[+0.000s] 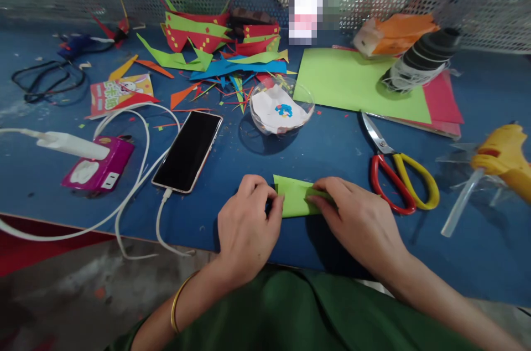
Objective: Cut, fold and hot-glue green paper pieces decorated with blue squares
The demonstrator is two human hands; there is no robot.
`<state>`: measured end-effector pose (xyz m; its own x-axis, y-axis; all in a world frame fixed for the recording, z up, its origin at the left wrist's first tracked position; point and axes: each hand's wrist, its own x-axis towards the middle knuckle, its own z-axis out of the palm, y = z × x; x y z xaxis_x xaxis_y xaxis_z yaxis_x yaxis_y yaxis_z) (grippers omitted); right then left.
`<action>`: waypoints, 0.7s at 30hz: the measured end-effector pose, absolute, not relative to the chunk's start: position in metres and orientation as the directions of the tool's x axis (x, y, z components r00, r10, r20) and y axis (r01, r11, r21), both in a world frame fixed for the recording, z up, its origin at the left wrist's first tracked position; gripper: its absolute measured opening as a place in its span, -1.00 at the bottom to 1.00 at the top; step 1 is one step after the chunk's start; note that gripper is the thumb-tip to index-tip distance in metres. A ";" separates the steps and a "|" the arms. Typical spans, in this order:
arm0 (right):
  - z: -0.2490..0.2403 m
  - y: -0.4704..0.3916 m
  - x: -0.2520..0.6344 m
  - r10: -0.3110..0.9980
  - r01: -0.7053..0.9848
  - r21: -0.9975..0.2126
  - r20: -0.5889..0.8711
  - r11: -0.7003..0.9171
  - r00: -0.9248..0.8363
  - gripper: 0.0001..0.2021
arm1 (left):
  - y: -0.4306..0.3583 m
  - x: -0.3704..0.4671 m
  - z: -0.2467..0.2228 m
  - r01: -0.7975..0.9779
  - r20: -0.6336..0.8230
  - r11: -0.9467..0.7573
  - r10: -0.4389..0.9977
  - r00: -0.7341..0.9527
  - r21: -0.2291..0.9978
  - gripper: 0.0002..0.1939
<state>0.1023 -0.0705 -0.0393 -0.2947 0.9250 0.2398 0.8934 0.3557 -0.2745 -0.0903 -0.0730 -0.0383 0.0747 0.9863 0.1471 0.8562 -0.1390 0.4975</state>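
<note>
A small folded piece of lime green paper lies near the front edge of the blue table, between my two hands. My left hand has its thumb and fingers closed on the paper's left end. At the right end, my right hand pinches the paper between thumb and fingers. Beyond the hands sits a clear bowl lined with white paper, with small blue bits on it. Scissors with one red and one yellow handle lie open to the right of my right hand.
A phone on a white cable and a purple power socket lie left. Green and red sheets, a black thread cone and a yellow glue gun are right. Paper crafts and scraps stand behind.
</note>
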 end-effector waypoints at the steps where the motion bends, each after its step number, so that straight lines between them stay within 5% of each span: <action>1: -0.039 -0.070 0.102 0.929 0.895 -0.280 0.229 0.348 -0.289 -0.83 | -0.073 -0.090 -0.038 0.861 0.155 -0.142 0.985 0.074 0.488 -0.86; 9: -0.039 -0.070 0.102 0.932 0.902 -0.268 0.227 0.339 -0.282 -0.86 | -0.075 -0.094 -0.041 0.855 0.194 -0.194 0.975 0.112 0.481 -0.98; 21: -0.040 -0.070 0.101 0.916 0.903 -0.225 0.258 0.366 -0.307 -0.84 | -0.080 -0.103 -0.049 0.831 0.376 -0.424 0.881 0.287 0.360 -0.80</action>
<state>0.1007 -0.0698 -0.0398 -0.3071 0.9161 0.2577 0.9031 0.3660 -0.2248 -0.1030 -0.0800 -0.0490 0.2872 0.8812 0.3756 0.8311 -0.4242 0.3596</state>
